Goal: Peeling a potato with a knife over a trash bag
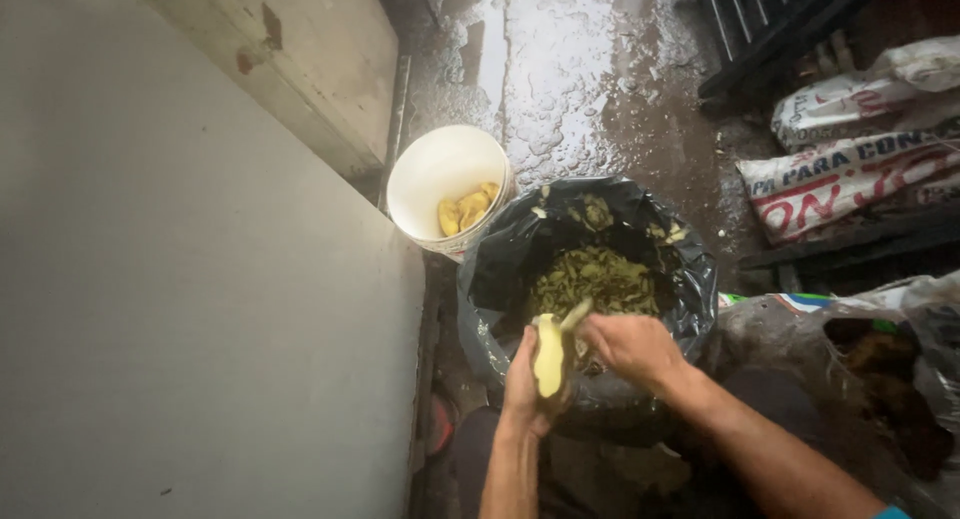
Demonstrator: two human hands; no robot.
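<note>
Fingers of left hand (522, 379) wrap peeled fruit (548, 357); right hand (630, 347) curled; white red-lettered sacks (850, 174) far right.

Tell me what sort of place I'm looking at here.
Probably a back-of-house food prep corner or yard, not a proper kitchen. The wet floor looks like bare concrete, printed sacks are piled at the right, and a black bag of green peels sits beside a white bucket of peeled pieces.

1. a plain grey wall (180, 309) fills the left side.
2. a pale beam (300, 59) with rust-coloured marks runs along its top.
3. the dark floor (570, 69) is wet, glaring with light.
4. printed sacks (850, 169) lie at right.
</note>
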